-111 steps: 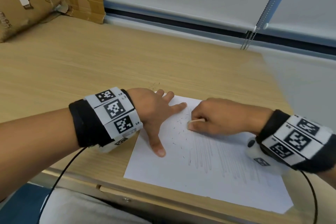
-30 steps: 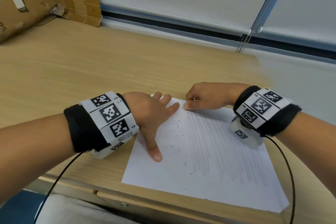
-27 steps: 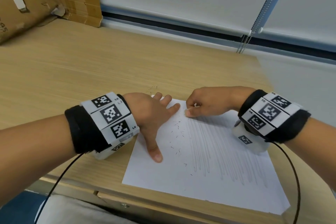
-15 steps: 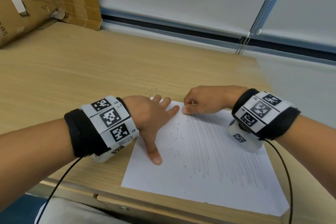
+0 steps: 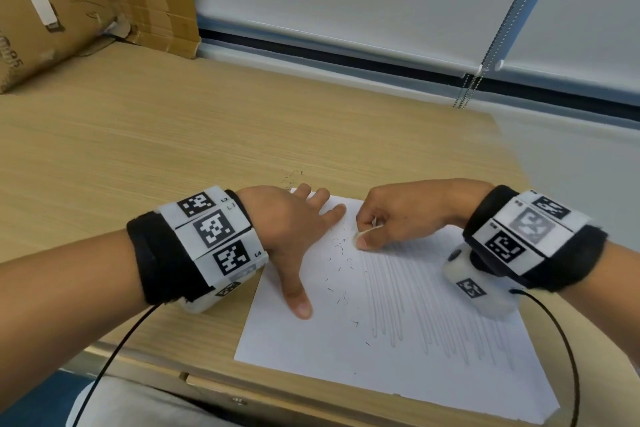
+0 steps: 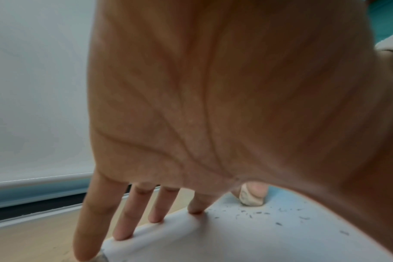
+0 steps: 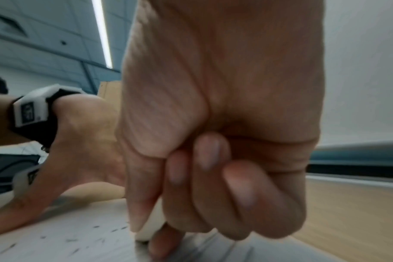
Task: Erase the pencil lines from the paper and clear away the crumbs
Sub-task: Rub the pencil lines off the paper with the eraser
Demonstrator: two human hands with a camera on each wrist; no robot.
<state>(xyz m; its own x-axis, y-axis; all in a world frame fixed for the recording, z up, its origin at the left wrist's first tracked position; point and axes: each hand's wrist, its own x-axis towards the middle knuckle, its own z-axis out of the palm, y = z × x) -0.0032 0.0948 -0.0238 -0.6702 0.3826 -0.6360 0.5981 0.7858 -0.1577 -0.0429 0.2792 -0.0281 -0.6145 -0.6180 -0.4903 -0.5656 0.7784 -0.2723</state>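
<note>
A white sheet of paper (image 5: 398, 367) lies at the desk's near edge, its right half covered in long grey pencil lines (image 5: 433, 308). Dark eraser crumbs (image 5: 341, 263) dot its left half. My left hand (image 5: 298, 229) lies flat with spread fingers (image 6: 123, 212) on the sheet's upper left corner, thumb pointing toward me. My right hand (image 5: 388, 222) is curled in a fist and pinches a small white eraser (image 5: 363, 233), whose tip (image 6: 250, 198) presses on the paper near the top of the lines. The eraser (image 7: 149, 228) shows pale under the thumb in the right wrist view.
The wooden desk (image 5: 173, 135) stretches away behind the paper, with a few crumbs (image 5: 292, 177) on it beyond the sheet's corner. Cardboard boxes (image 5: 69, 0) stand at the far left. A blind's bead chain (image 5: 467, 90) hangs at the back right. Wrist cables trail off the front edge.
My right hand has rubbed the eraser back and forth near the top of the lines and now sits slightly nearer to me than half a second ago. My left hand stays flat in place.
</note>
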